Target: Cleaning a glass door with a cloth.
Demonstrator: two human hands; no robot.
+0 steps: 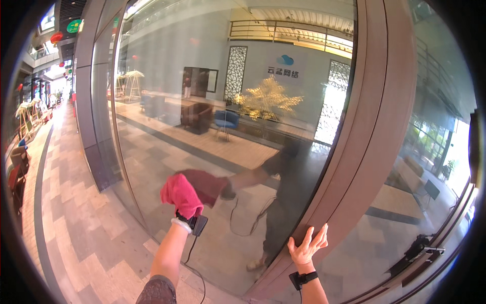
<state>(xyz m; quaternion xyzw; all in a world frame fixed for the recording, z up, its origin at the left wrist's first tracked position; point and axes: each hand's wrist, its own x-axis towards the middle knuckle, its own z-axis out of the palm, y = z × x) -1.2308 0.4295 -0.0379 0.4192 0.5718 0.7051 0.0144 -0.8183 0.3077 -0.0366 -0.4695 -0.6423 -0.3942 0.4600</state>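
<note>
A pink cloth [179, 194] is draped over my left hand [184, 217] and lies against the large glass pane [172, 152]. The cloth hides the fingers, and its reflection shows beside it in the glass. A white band and a black device with a cable [201, 225] sit at the left wrist. To the right, my right hand [306, 248] rests on the brownish metal frame [349, 167], fingers spread and nothing held. Around that wrist is a black strap with a small dark device [295, 280].
A tiled walkway [81, 223] runs off to the left, with chairs [19, 157] along its far side. Behind the glass or reflected in it are a blue chair [226, 119] and a golden plant [271, 99]. A door handle [433, 250] shows at the lower right.
</note>
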